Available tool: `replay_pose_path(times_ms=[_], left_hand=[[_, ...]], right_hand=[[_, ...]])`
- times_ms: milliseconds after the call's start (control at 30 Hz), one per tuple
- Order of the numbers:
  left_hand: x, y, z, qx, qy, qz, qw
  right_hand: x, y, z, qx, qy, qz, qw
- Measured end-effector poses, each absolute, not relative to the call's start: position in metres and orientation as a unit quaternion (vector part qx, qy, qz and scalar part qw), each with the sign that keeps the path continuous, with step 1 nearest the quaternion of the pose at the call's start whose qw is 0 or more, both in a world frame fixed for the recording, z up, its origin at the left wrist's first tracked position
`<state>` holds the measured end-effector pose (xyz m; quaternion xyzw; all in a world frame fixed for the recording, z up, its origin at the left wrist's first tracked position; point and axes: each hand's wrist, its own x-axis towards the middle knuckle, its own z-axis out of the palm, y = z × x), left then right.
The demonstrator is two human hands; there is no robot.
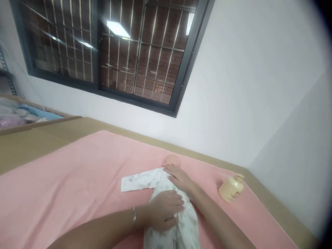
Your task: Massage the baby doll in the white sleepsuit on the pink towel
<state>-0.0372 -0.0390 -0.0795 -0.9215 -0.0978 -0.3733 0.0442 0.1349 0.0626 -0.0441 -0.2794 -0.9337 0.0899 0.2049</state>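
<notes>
A baby doll lies on a pink cloth (85, 173), its round head (172, 160) toward the wall. It wears a white long-sleeved baby garment (141, 181) with a faint green print, one sleeve stretched out to the left. My left hand (166, 209), with a bracelet at the wrist, lies flat across the garment's middle. Up by the neck and shoulder, my right hand (180, 178) rests on the cloth of the garment with its fingers extended. The doll's other sleeve is hidden by my right arm.
To the right stands a pale yellow pump bottle (230, 188) on the pink cloth. A bin (59, 119) of folded fabrics sits at the far left. Behind the tan tabletop (38, 140) rise a white wall (233, 86) and a barred window (137, 52).
</notes>
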Motion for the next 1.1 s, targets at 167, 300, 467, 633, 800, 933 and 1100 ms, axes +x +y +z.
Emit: replay_pose_path(times_ms=[167, 300, 467, 633, 800, 933, 1100], left_hand=[[-0.037, -0.035, -0.084, -0.924, -0.105, -0.367, 0.02], [-0.04, -0.034, -0.083, -0.92, -0.114, -0.375, 0.004], [-0.038, -0.037, -0.074, -0.917, -0.103, -0.384, -0.011], [-0.035, -0.038, -0.071, -0.913, -0.095, -0.394, -0.039], [-0.034, -0.035, -0.078, -0.914, -0.104, -0.387, -0.068], [-0.034, -0.036, -0.075, -0.908, -0.099, -0.402, -0.062], [-0.034, -0.038, -0.07, -0.909, -0.084, -0.405, -0.051]], right_hand=[[0.148, 0.031, -0.057, -0.264, -0.922, 0.078, 0.272], [0.121, 0.04, -0.044, -0.234, -0.944, 0.083, 0.216], [0.126, 0.072, -0.045, -0.255, -0.936, 0.081, 0.227], [0.166, 0.046, -0.059, -0.28, -0.924, 0.066, 0.251], [0.151, 0.02, -0.04, -0.222, -0.956, 0.078, 0.175], [0.12, 0.048, -0.029, -0.231, -0.957, 0.082, 0.157], [0.13, 0.075, -0.047, -0.27, -0.927, 0.086, 0.247]])
